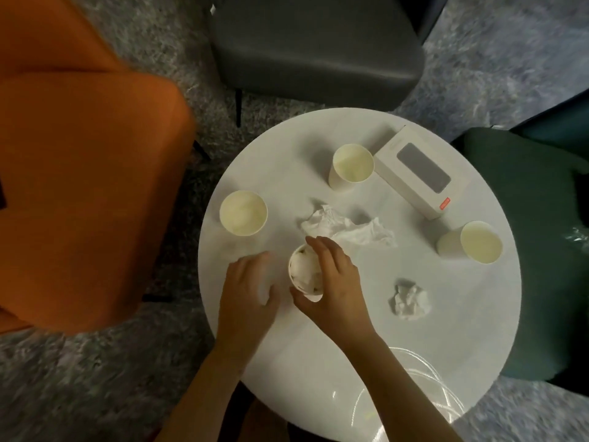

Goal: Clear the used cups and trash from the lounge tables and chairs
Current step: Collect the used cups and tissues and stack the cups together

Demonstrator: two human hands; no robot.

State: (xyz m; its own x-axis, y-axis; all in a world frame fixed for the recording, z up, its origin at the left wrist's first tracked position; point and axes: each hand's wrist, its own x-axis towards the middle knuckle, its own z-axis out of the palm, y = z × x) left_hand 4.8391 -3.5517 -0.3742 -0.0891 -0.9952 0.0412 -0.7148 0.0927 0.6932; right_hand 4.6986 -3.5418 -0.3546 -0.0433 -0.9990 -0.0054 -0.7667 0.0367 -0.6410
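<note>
Grips tissue-stuffed white paper cup [292, 275] with right hand [334, 282], fingers curled round its rim, toward 9 o'clock on round white table [271, 161]; holds blurred left hand [251, 288] loosely spread at cup's 9 o'clock, empty; faces long crumpled white tissue [347, 229] just past right fingertips [309, 239] at 1 o'clock, lying 9-to-3; hides cup's base under palm.

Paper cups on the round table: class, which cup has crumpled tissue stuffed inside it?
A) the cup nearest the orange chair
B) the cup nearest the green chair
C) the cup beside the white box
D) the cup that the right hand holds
D: the cup gripped by the right hand is packed with crumpled white tissue.
</note>
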